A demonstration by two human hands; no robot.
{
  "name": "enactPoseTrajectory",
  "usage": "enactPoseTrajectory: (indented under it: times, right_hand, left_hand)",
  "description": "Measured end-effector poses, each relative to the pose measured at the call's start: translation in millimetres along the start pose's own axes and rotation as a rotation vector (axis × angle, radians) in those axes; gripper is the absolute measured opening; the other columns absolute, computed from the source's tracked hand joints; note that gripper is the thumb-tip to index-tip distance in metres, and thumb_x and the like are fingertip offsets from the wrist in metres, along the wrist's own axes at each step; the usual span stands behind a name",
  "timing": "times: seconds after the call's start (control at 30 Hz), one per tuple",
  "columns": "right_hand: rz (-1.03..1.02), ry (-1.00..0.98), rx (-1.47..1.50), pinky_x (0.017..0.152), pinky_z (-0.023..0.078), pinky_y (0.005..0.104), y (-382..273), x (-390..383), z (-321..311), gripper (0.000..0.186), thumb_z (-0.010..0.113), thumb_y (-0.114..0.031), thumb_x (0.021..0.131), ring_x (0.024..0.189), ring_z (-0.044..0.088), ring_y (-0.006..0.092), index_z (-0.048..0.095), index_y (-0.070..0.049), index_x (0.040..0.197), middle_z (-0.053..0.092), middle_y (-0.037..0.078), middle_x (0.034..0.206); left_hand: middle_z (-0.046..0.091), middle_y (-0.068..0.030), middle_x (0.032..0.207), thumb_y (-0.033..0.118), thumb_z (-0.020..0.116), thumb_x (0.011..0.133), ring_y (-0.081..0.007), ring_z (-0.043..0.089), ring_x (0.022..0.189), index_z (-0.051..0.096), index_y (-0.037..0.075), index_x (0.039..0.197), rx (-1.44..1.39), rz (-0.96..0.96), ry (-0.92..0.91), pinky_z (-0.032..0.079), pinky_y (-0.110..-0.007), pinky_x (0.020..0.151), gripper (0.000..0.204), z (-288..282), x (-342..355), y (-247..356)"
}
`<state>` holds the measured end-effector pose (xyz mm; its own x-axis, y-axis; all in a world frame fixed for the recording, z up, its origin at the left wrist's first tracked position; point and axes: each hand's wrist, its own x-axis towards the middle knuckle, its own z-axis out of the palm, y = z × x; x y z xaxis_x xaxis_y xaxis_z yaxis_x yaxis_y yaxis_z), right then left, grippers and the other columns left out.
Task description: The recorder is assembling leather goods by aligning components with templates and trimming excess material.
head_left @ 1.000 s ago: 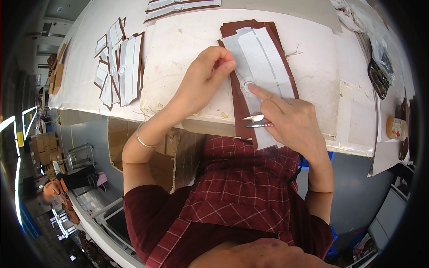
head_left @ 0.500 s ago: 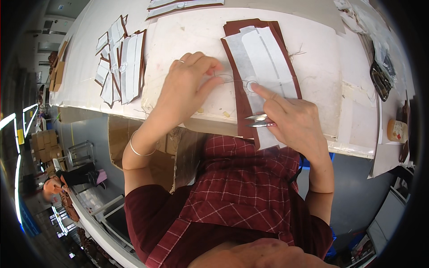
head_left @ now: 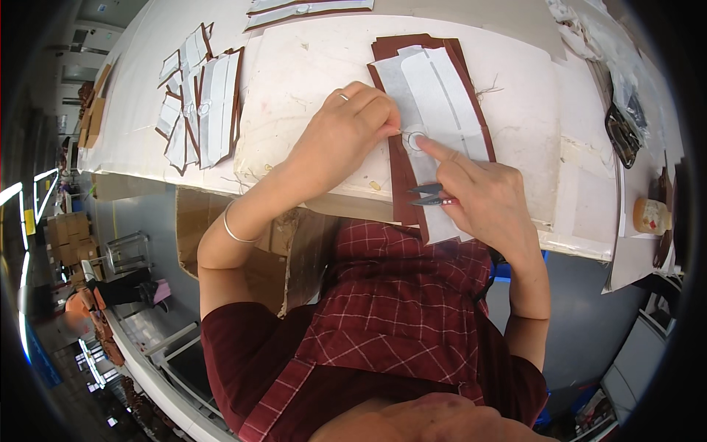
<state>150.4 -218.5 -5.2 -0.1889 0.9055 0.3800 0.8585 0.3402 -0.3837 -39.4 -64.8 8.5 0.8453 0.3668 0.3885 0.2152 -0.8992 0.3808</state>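
A stack of brown panels (head_left: 403, 193) with white backing lies in front of me, its near end past the table edge. On the top panel (head_left: 442, 88) is a small round outline (head_left: 414, 141). My left hand (head_left: 352, 132) pinches a thin thread (head_left: 403, 132) just left of that outline. The index fingertip of my right hand (head_left: 479, 188) presses on the outline. Thread snips (head_left: 431, 195) are held in the same hand, their blades pointing left and apart at the tips.
More white-backed brown pieces (head_left: 219, 110) lie in a loose pile at the left, and another panel (head_left: 309, 10) at the far edge. Clear plastic bags (head_left: 626, 88) and a small yellowish container (head_left: 651, 216) are at the right. A cardboard box (head_left: 258, 272) stands below the table edge.
My left hand has moved right along the thread, from a stretched length to close beside the round outline. The right hand stays in place; its snips have turned slightly.
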Motion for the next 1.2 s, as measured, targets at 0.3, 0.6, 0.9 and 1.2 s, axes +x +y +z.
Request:
enactPoseTrajectory:
  times: [0.3,0.6,0.9,1.2]
  right_hand:
    - [0.015,0.012,0.035,0.051,0.049,0.0299,0,1,-1,0.021,0.066,-0.001,0.067,0.057,0.061,0.0193,0.048,-0.005,0.077,0.069,0.004,0.124]
    - [0.008,-0.032,0.104,0.051,0.05,0.0297,0,5,-13,0.024,0.074,-0.009,0.07,0.056,0.06,0.0196,0.052,-0.003,0.08,0.068,0.006,0.119]
    - [0.168,-0.245,0.001,0.054,0.045,0.0385,16,58,-50,0.034,0.073,-0.034,0.087,0.056,0.06,0.0338,0.062,-0.002,0.084,0.058,0.013,0.059]
    - [0.05,-0.419,-0.074,0.055,0.044,0.0422,26,81,-40,0.039,0.069,-0.037,0.09,0.054,0.057,0.0353,0.066,-0.002,0.072,0.057,0.015,0.055]
  left_hand:
    - [0.066,-0.0105,0.089,0.004,0.07,0.084,-0.0288,0.063,0.084,0.066,0.002,0.101,-0.216,-0.041,-0.219,0.053,-0.036,0.074,0.017,-17,2,-4]
    - [0.058,-0.0102,0.094,0.005,0.066,0.089,-0.0288,0.057,0.094,0.061,0.001,0.095,-0.163,0.174,-0.126,0.049,-0.037,0.082,0.009,-4,8,-16]
    - [0.061,-0.0113,0.09,0.013,0.065,0.092,-0.0295,0.06,0.086,0.058,0.002,0.094,-0.247,-0.003,-0.098,0.05,-0.039,0.076,0.014,1,7,-17]
    - [0.061,-0.0113,0.087,0.012,0.066,0.091,-0.0304,0.06,0.084,0.057,0.002,0.092,-0.211,0.034,-0.032,0.051,-0.04,0.074,0.014,6,6,-16]
